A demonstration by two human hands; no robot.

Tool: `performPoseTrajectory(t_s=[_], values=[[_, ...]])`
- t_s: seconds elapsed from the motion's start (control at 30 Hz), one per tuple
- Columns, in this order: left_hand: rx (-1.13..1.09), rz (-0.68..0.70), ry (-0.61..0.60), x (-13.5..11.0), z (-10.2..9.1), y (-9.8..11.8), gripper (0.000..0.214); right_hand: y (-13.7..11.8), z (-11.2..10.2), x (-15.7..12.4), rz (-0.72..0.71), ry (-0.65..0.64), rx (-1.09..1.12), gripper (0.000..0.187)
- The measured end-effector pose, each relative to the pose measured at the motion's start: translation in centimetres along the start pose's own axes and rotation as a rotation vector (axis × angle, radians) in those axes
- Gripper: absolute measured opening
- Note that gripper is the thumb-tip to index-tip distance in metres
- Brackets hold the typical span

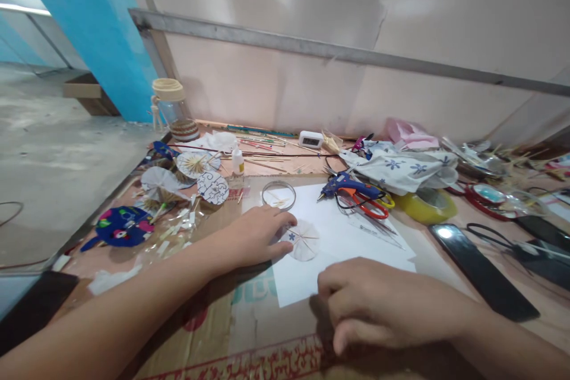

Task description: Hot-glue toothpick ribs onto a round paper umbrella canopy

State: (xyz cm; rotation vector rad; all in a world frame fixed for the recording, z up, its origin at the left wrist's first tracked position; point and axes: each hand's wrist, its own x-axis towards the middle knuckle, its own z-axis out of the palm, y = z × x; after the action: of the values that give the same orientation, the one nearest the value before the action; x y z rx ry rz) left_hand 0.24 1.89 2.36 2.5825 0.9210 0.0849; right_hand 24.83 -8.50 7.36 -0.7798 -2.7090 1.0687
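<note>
A small round white fabric disc (308, 249) lies on the white paper (296, 285), with a blue flower print at its left and thin wooden sticks crossing it. My left hand (260, 237) rests over the disc's left edge, thumb and index finger apart. Nearer to me, my right hand (374, 303) is curled closed above the paper's lower right part; whether its fingers hold anything is hidden. Behind my left hand sits a metal ring (279, 185) with short sticks inside it. A blue glue gun (351, 184) lies with red-handled scissors (367, 205) behind the disc.
Small round umbrella-like pieces (212, 188) and a blue patterned fabric piece (122, 225) lie left. A glue bottle (237, 162) stands at the back. Flowered cloth (401, 166), yellow tape (425, 206) and a black phone-like slab (485, 273) are on the right.
</note>
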Motion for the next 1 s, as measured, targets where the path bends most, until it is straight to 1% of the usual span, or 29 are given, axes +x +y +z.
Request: performPoseTrajectory(t_s=[0.07,0.13,0.2,0.23,0.3,0.33,0.4,0.47,0.5,0.53,0.6,0.67,0.7,0.73,0.8,0.87,0.93,1.0], values=[[0.012,0.001,-0.005,0.0,-0.2,0.2,0.043,1.6,-0.3,-0.1,0.064,0.137,0.004,0.021],[0.026,-0.016,-0.027,-0.1,-0.5,0.6,0.044,3.6,0.0,0.1,0.098,0.354,-0.039,0.030],[0.043,-0.047,-0.057,-0.1,-0.8,1.1,0.044,5.7,0.8,0.6,0.100,0.572,-0.097,0.042],[0.051,-0.058,-0.067,-0.1,-0.9,1.3,0.044,6.7,1.3,0.9,0.102,0.663,-0.114,0.045],[0.076,-0.067,-0.079,-0.1,-1.1,1.6,0.043,8.1,2.3,1.3,0.088,0.768,-0.155,0.046],[0.096,-0.068,-0.086,-0.1,-1.2,1.7,0.041,8.6,2.6,1.4,0.084,0.787,-0.165,0.042],[0.147,-0.073,-0.107,-0.2,-1.4,1.7,0.039,9.0,3.1,1.5,0.086,0.798,-0.163,0.030],[0.188,-0.083,-0.117,-0.4,-1.6,1.5,0.037,9.2,3.2,1.5,0.101,0.812,-0.147,0.019],[0.195,-0.083,-0.109,-0.4,-1.7,1.3,0.036,9.2,3.1,1.4,0.111,0.820,-0.143,0.017],[0.192,-0.074,-0.085,-0.4,-1.8,1.2,0.034,9.2,3.0,1.3,0.124,0.828,-0.141,0.016],[0.162,-0.032,0.015,-0.4,-1.9,1.0,0.028,9.3,2.8,1.2,0.155,0.832,-0.138,0.016],[0.105,0.024,0.121,-0.3,-1.8,0.8,0.027,9.3,2.8,1.2,0.165,0.830,-0.134,0.023],[0.074,0.046,0.148,-0.2,-1.7,0.7,0.028,9.3,2.8,1.2,0.159,0.828,-0.133,0.026],[0.046,0.062,0.149,-0.1,-1.5,0.7,0.030,9.3,2.8,1.3,0.147,0.826,-0.133,0.029],[0.012,0.069,0.102,0.1,-1.1,0.6,0.037,9.1,2.8,1.3,0.130,0.827,-0.143,0.030],[0.020,0.057,0.055,0.3,-0.8,0.5,0.042,8.7,2.3,1.1,0.127,0.836,-0.172,0.025],[0.045,0.040,0.026,0.4,-0.5,0.6,0.042,8.4,1.1,0.6,0.150,0.847,-0.234,0.015],[0.075,0.029,0.009,0.4,-0.4,0.7,0.042,8.4,-0.6,-0.3,0.212,0.855,-0.313,0.014]])
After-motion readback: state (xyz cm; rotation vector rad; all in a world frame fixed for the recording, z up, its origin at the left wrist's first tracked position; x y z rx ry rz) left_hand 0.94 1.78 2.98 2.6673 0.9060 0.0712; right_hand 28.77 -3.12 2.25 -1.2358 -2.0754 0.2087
